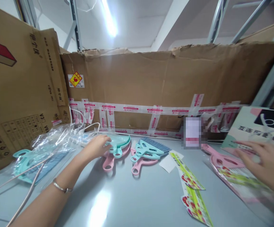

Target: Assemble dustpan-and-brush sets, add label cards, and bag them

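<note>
My left hand [98, 145] has its fingers closed on the left edge of a teal dustpan [119, 143], which lies over a pink dustpan [108, 162]. To the right of these sits a teal hand brush [148, 149] with blue-grey bristles, on top of a pink brush [143, 164]. My right hand [265, 160], blurred by motion, hovers with fingers apart over a pink dustpan and brush set [224, 160] in a clear bag. Whether it touches the bag is unclear.
Printed green-and-red cards [193, 192] and a white slip [169, 164] lie mid-table. A bagged teal set [24, 164] and white cables [36, 176] are at left. Cardboard boxes [132, 78] wall the back and left; a printed sheet [248, 126] leans at right.
</note>
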The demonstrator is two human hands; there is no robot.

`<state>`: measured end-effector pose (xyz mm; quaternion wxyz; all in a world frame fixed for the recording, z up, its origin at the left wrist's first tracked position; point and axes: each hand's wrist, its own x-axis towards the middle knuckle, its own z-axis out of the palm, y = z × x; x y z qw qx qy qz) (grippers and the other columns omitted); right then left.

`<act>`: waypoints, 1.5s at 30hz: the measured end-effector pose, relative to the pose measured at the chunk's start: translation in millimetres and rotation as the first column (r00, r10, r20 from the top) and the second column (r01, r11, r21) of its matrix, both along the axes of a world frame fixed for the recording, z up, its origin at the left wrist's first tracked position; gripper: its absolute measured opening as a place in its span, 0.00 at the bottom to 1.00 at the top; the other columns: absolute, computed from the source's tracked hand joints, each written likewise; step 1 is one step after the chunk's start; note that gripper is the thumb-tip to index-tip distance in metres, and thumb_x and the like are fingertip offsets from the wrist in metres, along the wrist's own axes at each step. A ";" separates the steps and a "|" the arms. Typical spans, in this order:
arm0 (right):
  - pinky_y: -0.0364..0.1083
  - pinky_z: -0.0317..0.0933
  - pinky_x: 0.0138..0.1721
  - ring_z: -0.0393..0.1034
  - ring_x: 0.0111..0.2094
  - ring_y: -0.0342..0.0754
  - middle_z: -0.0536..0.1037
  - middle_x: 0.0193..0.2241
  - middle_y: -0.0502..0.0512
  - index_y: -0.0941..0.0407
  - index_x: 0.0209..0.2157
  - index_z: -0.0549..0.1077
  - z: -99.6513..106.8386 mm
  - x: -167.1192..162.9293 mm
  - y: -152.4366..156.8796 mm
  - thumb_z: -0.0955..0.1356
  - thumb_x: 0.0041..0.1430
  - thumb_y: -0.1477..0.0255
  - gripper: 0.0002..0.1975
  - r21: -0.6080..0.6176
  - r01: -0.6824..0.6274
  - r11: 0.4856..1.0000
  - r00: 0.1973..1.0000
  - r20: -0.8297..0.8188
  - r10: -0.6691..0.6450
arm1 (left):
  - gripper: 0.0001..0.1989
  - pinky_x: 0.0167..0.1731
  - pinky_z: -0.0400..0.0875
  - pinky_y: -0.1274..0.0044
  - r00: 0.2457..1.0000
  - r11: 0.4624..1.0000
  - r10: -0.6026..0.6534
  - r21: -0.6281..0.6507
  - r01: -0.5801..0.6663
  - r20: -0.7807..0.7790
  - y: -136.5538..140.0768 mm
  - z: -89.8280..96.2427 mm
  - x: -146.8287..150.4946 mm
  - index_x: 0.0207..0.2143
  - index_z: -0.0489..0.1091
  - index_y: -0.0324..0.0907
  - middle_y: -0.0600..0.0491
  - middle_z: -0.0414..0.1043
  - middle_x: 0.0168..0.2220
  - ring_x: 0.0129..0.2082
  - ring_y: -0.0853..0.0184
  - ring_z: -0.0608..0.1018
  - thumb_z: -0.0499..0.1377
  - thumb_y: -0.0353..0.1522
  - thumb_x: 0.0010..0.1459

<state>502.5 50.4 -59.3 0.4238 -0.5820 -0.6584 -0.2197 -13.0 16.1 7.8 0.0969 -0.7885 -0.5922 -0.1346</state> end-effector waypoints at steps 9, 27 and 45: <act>0.55 0.60 0.43 0.67 0.41 0.54 0.74 0.37 0.59 0.54 0.37 0.71 22.7 -147.8 -2.7 0.61 0.55 0.64 0.13 -0.271 -0.575 0.772 0.808 -0.044 0.587 | 0.13 0.40 0.62 0.69 0.996 0.998 0.058 0.023 -0.057 -0.061 1.0 1.2 -7.7 0.39 0.69 0.41 0.45 0.70 0.42 0.42 0.57 0.70 0.49 0.26 0.51; 0.56 0.63 0.43 0.70 0.43 0.54 0.76 0.41 0.56 0.53 0.44 0.71 -20.5 -196.4 10.2 0.60 0.56 0.73 0.15 -0.388 -0.594 0.705 0.755 0.033 0.655 | 0.06 0.27 0.60 0.78 0.943 0.945 -0.248 0.271 0.184 0.224 -18.2 21.8 3.6 0.34 0.60 0.42 0.53 0.65 0.34 0.27 0.70 0.66 0.49 0.26 0.53; 0.50 0.59 0.39 0.65 0.36 0.50 0.73 0.32 0.57 0.56 0.36 0.69 9.2 -183.5 7.8 0.60 0.58 0.71 0.09 0.116 -0.503 0.856 0.851 -0.104 0.515 | 0.07 0.18 0.66 0.88 -0.278 0.832 -0.496 0.542 0.116 0.822 -12.9 32.0 4.1 0.30 0.69 0.43 0.56 0.74 0.31 0.21 0.77 0.71 0.64 0.30 0.46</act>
